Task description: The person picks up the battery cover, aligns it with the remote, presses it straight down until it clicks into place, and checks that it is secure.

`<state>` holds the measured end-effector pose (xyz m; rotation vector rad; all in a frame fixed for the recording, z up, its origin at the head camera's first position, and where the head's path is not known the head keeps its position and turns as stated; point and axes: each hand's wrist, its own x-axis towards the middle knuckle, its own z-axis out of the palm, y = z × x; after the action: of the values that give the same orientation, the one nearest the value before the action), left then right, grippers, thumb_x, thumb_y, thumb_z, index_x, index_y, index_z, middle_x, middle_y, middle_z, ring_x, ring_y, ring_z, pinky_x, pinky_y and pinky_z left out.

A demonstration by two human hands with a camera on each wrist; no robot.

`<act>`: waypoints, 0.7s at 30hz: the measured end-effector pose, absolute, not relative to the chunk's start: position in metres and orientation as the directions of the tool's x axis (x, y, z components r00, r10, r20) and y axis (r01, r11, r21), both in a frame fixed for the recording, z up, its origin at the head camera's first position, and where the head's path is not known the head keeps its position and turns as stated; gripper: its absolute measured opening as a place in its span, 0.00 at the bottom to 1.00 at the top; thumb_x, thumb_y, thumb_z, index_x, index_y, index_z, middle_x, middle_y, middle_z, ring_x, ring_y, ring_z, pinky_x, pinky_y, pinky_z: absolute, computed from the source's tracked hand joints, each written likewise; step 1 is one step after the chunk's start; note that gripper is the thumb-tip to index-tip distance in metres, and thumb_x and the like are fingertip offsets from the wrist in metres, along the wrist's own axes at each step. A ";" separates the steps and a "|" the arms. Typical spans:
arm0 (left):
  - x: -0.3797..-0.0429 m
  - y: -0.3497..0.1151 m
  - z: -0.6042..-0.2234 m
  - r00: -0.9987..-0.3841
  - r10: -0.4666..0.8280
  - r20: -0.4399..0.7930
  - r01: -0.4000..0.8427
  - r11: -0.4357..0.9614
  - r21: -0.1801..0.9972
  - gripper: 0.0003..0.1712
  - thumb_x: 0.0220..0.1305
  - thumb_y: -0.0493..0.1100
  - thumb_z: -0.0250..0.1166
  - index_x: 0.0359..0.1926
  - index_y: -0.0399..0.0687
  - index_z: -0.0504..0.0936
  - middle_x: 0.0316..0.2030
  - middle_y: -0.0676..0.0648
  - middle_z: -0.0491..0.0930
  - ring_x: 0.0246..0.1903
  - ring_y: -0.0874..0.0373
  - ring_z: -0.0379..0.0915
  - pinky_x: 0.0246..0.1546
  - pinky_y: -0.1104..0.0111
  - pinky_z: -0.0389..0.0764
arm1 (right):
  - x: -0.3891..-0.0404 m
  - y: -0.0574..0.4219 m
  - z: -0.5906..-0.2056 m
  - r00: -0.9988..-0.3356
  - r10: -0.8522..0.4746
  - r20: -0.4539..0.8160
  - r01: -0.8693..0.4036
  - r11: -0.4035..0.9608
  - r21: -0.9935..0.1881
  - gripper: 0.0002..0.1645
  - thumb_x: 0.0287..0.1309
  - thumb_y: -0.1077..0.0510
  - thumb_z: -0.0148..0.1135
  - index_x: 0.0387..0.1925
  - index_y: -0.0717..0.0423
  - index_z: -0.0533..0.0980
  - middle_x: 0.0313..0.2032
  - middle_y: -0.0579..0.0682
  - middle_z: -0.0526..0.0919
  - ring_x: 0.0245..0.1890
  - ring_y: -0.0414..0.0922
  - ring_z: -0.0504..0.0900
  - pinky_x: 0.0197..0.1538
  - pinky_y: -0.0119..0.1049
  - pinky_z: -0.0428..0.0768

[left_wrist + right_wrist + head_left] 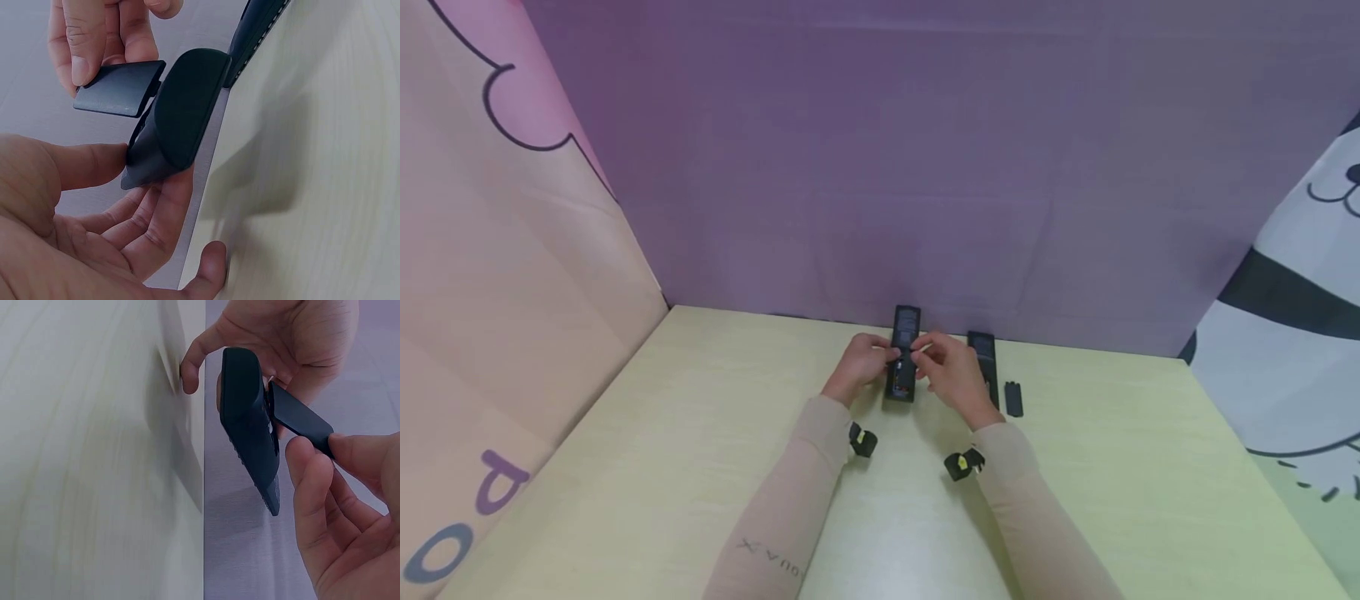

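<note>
We see a black remote (907,323), a black cover (301,419) and a pale yellow, faintly streaked table (647,467). We note a purple backdrop (887,150) and a beige sleeve (782,508) with dark lettering.

Purple backdrop (850,167) behind pale wooden table (640,467)

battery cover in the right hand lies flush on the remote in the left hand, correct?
Not flush: the battery cover in the right hand is tilted out from the remote in the left hand, as the right wrist view shows.
</note>
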<state>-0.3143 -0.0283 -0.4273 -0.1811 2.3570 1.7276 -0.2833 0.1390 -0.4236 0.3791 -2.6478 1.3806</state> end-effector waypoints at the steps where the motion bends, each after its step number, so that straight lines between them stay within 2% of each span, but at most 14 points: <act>1: -0.315 -0.028 -0.427 -0.969 0.026 -0.245 -0.226 0.303 0.926 0.21 0.72 0.41 0.62 0.60 0.34 0.80 0.49 0.38 0.84 0.41 0.48 0.80 0.35 0.65 0.73 | -0.283 0.139 -0.424 -0.960 -0.163 0.227 -0.279 0.548 -0.789 0.07 0.70 0.59 0.63 0.48 0.52 0.81 0.33 0.54 0.89 0.31 0.54 0.88 0.27 0.37 0.83; 5: -0.314 -0.029 -0.426 -0.968 0.024 -0.249 -0.230 0.308 0.923 0.20 0.72 0.41 0.62 0.60 0.35 0.80 0.49 0.38 0.84 0.43 0.46 0.80 0.35 0.65 0.72 | -0.283 0.138 -0.424 -0.963 -0.168 0.212 -0.270 0.544 -0.794 0.07 0.70 0.59 0.63 0.47 0.51 0.81 0.32 0.54 0.89 0.32 0.57 0.88 0.27 0.37 0.82; 21: -0.314 -0.026 -0.425 -0.964 0.024 -0.265 -0.247 0.297 0.922 0.21 0.73 0.41 0.62 0.60 0.34 0.79 0.51 0.38 0.82 0.43 0.48 0.78 0.35 0.67 0.72 | -0.280 0.139 -0.423 -0.965 -0.186 0.184 -0.258 0.552 -0.793 0.07 0.70 0.59 0.63 0.47 0.49 0.81 0.32 0.52 0.89 0.33 0.57 0.88 0.28 0.37 0.83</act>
<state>-0.3143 -0.0263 -0.4252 -0.2043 2.3360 1.7248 -0.2804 0.1393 -0.4229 0.3860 -2.6972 1.3983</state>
